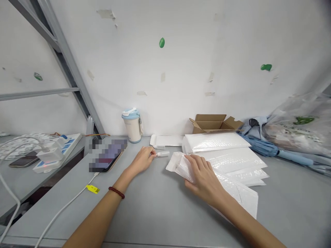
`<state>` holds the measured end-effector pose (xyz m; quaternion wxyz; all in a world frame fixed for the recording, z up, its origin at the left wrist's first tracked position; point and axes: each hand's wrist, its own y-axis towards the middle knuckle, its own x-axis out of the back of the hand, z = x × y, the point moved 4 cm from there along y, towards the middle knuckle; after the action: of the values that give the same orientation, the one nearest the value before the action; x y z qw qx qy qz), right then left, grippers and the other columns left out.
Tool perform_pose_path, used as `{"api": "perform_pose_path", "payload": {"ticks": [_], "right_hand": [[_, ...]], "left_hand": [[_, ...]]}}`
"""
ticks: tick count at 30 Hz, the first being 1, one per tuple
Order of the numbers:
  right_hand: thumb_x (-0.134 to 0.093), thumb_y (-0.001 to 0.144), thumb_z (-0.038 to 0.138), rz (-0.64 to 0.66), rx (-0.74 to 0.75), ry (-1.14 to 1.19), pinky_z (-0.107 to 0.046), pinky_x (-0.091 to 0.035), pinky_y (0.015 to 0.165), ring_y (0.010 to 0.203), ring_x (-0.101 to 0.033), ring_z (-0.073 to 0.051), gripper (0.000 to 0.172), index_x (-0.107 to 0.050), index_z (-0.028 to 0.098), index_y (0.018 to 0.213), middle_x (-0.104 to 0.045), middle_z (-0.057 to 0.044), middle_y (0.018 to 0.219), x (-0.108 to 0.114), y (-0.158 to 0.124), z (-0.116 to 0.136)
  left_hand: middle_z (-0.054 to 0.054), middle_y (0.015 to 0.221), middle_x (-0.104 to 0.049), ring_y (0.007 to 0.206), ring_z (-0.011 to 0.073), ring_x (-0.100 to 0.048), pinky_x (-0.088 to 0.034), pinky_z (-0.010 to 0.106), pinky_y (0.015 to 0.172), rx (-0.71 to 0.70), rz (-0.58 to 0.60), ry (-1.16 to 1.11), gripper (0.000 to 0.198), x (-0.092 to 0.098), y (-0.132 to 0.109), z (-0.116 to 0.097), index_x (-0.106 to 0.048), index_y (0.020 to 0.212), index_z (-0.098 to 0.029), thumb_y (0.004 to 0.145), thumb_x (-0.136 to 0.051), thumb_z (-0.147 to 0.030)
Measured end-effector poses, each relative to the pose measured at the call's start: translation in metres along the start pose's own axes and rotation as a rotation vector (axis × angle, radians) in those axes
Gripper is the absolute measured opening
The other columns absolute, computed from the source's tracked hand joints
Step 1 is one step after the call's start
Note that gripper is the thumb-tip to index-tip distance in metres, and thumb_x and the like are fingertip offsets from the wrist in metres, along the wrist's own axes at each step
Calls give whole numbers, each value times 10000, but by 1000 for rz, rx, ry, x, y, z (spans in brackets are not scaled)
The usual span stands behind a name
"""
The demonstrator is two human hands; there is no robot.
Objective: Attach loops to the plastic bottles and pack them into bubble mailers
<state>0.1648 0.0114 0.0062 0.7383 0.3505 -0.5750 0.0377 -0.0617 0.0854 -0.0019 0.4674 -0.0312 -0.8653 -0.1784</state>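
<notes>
My left hand (143,160) is low over the grey table, its fingers pinched on one end of a small clear-and-white tube-like object (162,154) that points right. A white bubble mailer (240,198) is gripped in my right hand (205,177), thumb below and fingers on top. The mailer's flap end (176,162) faces the small object, with a slight gap between them. Whether the mailer holds anything cannot be seen. Just behind it lies a fanned pile of similar white bubble mailers (232,160). A flat white packet (169,140) rests near the wall.
Against the wall stand a cream cup with a blue lid (133,127) and an open cardboard box (210,124). A charging phone (110,156) lies at left, its cable (66,206) running to the front edge. A blue umbrella (269,148) and plastic bag (302,120) occupy the right.
</notes>
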Motion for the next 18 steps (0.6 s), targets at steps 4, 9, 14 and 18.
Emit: {"api": "perform_pose_path", "payload": {"ticks": [4,9,14,18], "right_hand": [[-509,697,180,0,-21,-15,-439,-403,829,1102,-432,-315,603,-368,157,1283,-495,-167,1212,-1,1,0],[-502,695,174,5,-7,-14,-439,-409,824,1084,-432,-309,601,-373,141,1281,-489,-170,1212,-1,0,0],[-499,696,157,6,26,23,-427,-415,822,1064,-437,-293,614,-363,145,1294,-486,-154,1195,-1,-1,2],[-499,700,149,16,59,77,-422,-424,823,1051,-443,-280,610,-353,153,1292,-486,-147,1189,2,-1,4]], "left_hand": [[32,877,-649,821,194,-549,-412,287,693,-47,11,-120,177,21,-2,-17,-613,788,-202,835,-486,-317],[36,863,-623,886,210,-517,-412,326,795,-226,47,-96,140,23,-9,-39,-641,782,-214,833,-521,-267],[41,825,-645,843,190,-553,-428,302,772,-328,79,-200,184,-8,-20,-72,-658,766,-195,853,-497,-173],[31,847,-690,864,177,-591,-440,290,806,-348,100,-388,261,-18,-29,-94,-688,808,-200,870,-442,-138]]}}
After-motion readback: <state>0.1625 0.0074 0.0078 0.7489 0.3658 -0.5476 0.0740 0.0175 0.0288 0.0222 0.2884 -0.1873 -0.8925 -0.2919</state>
